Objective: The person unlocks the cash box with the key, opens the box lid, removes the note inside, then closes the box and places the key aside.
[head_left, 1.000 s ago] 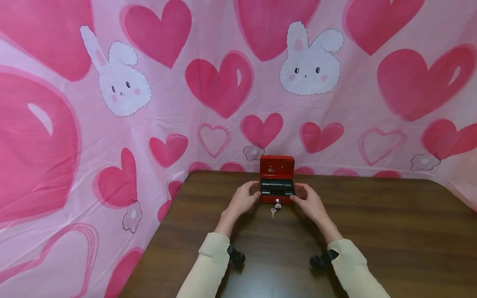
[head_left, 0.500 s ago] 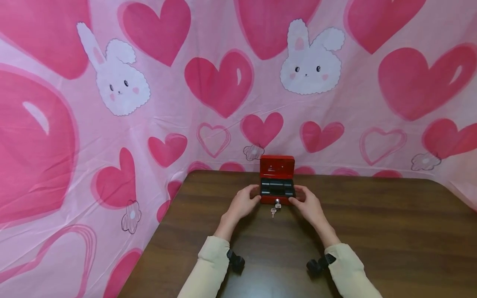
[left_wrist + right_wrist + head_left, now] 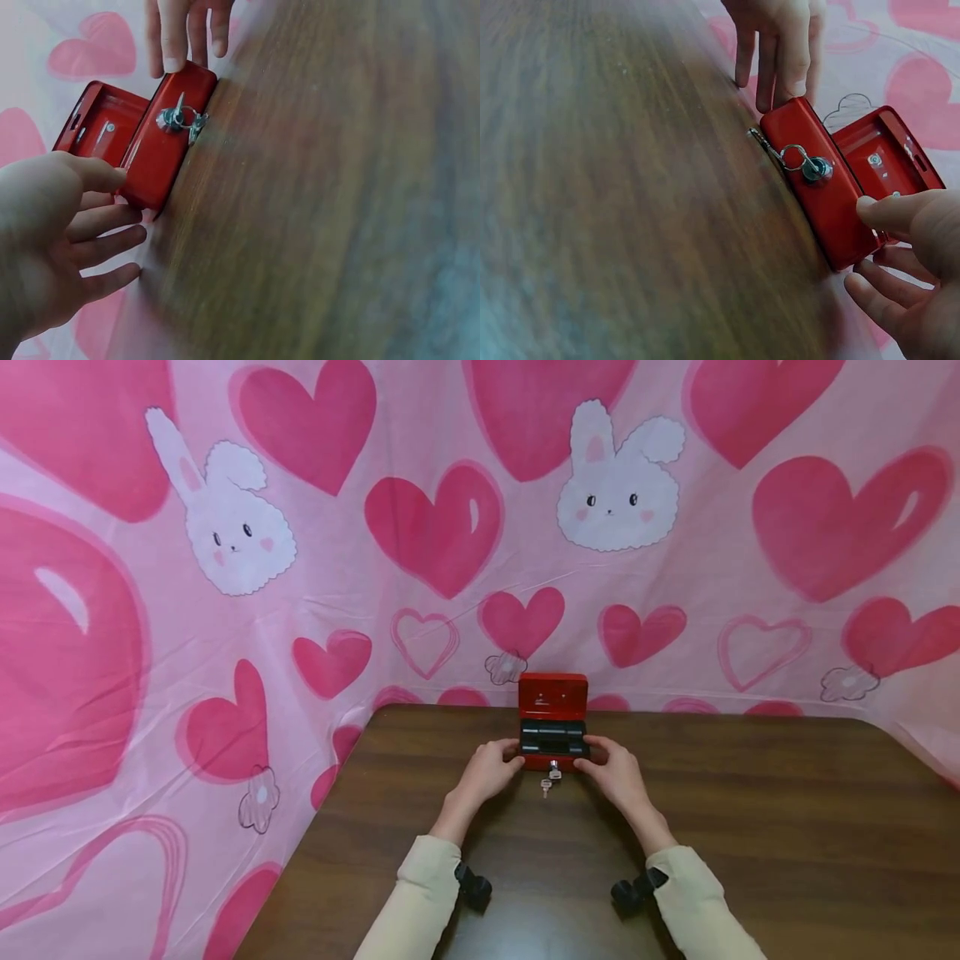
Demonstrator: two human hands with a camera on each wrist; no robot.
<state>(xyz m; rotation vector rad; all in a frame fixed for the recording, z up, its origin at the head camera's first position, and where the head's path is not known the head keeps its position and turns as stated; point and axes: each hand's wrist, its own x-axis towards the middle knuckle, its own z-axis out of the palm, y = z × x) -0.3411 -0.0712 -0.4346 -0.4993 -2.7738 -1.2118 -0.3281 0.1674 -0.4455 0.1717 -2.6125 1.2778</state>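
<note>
A small red cash box [image 3: 536, 762] stands near the table's far edge, its lid [image 3: 553, 697] raised and leaning back. Inside sits a black tray [image 3: 555, 732]. Keys [image 3: 546, 788] hang on a ring from the front lock [image 3: 166, 118], with one key in it. My left hand [image 3: 486, 774] holds the box's left end, thumb at the front corner and fingers spread along the side. At the right end, my right hand [image 3: 615, 774] grips the other corner the same way, its thumb [image 3: 870, 210] on the front edge. The head view partly hides the fingertips.
The brown wooden table [image 3: 750, 810] reaches to a pink heart-patterned cloth [image 3: 337, 552] hanging behind and at the left. Black wrist cameras [image 3: 475, 889] are strapped below both sleeves.
Both hands settle slightly lower and closer about the box's ends, the right wrist shifting inward. The box stays put on the table with its lid up; the head view drifts a little.
</note>
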